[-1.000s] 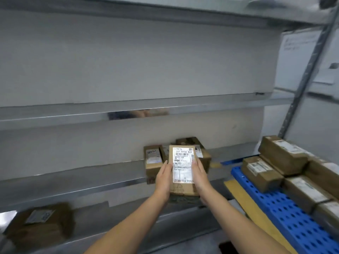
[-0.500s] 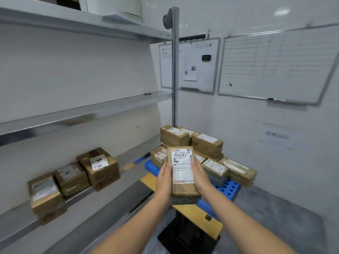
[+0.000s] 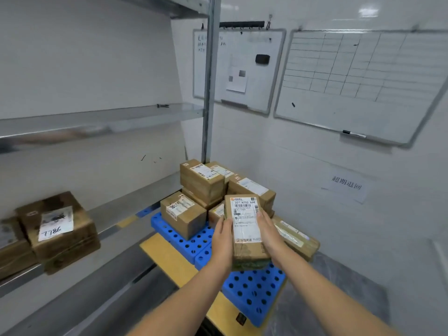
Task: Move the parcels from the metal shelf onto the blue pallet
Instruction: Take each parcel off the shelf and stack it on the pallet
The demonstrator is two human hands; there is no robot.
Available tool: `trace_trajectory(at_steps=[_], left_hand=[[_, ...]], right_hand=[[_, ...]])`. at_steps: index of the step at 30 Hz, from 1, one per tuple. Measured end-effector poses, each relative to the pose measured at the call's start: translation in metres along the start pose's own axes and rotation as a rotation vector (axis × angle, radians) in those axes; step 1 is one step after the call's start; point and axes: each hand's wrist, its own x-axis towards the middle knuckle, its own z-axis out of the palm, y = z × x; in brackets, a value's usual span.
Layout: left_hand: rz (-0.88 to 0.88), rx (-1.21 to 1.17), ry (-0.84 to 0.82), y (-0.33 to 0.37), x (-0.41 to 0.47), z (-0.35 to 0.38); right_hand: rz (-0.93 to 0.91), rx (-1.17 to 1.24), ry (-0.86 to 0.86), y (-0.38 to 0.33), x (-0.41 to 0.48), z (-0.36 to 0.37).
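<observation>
In the head view, the person held one brown parcel (image 3: 246,229) out in front, label up, with the left hand (image 3: 224,241) clamped on its left long side and the right hand (image 3: 269,232) clamped on its right. The fingers went under the box, out of my sight. The parcel hung in the air above the near part of the blue pallet (image 3: 252,292), just in front of the stack (image 3: 202,180) of boxes already there. More boxes, one marked box (image 3: 58,229) among them, waited on the metal shelf (image 3: 135,202) to the left.

The trouble I could foresee was in the setting down. The stack looked uneven, with a flat box (image 3: 294,236) tilted at its right side. A parcel laid half across that one could slide off toward the floor. Set too near the pallet's front edge, it might tip over the rim. A knock on the way down could also shift the piled boxes.
</observation>
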Motion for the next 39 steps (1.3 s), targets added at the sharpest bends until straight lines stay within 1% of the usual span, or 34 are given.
trace_trajectory(at_steps=[5,9,13,21,24,27,29,33,39], left_hand=[[-0.042,-0.06,0.085,-0.007,0.072,0.008],[-0.044,-0.068,0.153,-0.015,0.112,0.011],[-0.031,-0.089,0.223,-0.026,0.134,0.015],[-0.038,-0.086,0.394,-0.034,0.177,0.031],[-0.038,-0.082,0.466,-0.034,0.187,0.044],[-0.03,-0.089,0.547,-0.038,0.194,0.06],[-0.004,-0.083,0.605,-0.04,0.199,0.069],[-0.005,-0.053,0.699,-0.042,0.21,0.082],[-0.056,-0.009,0.746,-0.048,0.224,0.091]], right_hand=[[0.037,-0.071,-0.058,-0.002,0.079,0.001],[0.052,-0.133,-0.128,0.002,0.127,0.003],[0.048,-0.174,-0.208,0.012,0.162,0.006],[-0.014,-0.137,-0.4,0.024,0.224,0.001],[-0.009,-0.117,-0.456,0.029,0.246,-0.005],[-0.014,-0.162,-0.528,0.034,0.263,-0.011],[-0.055,-0.214,-0.575,0.034,0.273,-0.013],[-0.148,-0.286,-0.591,0.04,0.291,-0.013],[-0.259,-0.369,-0.553,0.056,0.306,-0.017]])
